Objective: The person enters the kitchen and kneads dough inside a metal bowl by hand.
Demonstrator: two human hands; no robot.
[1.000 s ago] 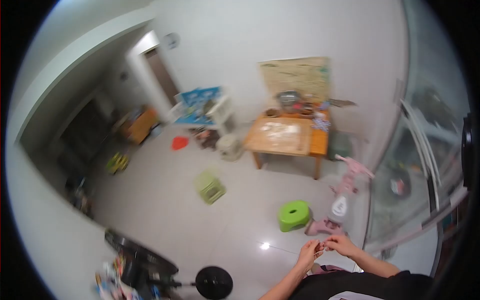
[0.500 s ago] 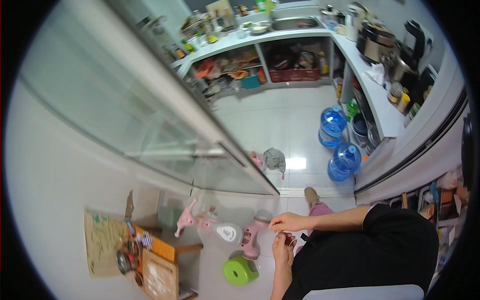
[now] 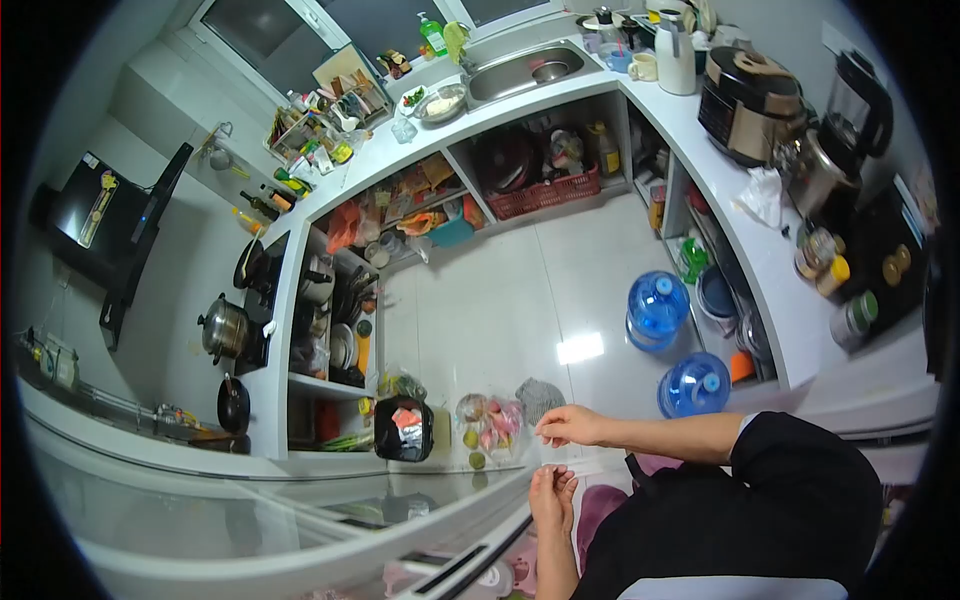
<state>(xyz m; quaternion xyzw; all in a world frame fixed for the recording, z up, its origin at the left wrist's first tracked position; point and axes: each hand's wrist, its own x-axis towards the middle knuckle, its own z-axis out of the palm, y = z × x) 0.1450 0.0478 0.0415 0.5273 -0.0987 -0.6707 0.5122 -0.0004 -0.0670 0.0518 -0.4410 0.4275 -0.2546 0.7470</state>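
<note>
My right hand (image 3: 570,426) reaches in from the right, its fingers bent and drawn together at the tips. Below it, my left hand (image 3: 553,496) points upward with curled fingers and the thumb near them. A gap separates the two hands. Whatever small thing they may pinch is too small to make out. Just beyond the right hand, a grey cloth-like bundle (image 3: 540,397) lies on the floor beside a clear plastic bag of reddish produce (image 3: 494,424). The edge of a glass sliding door (image 3: 505,500) stands close to my left hand.
Two blue water jugs, the far one (image 3: 657,311) and the near one (image 3: 694,386), stand on the tiled floor at right. A black bin (image 3: 404,430) stands at left. The white counter (image 3: 740,200) curves around, bearing a rice cooker (image 3: 752,100), a blender (image 3: 838,130) and a sink (image 3: 515,78).
The view has swung toward the kitchen, bringing in the stove side and bin. My hands, close together before, are now apart. The green stool and most of the pink ride-on toy have left view.
</note>
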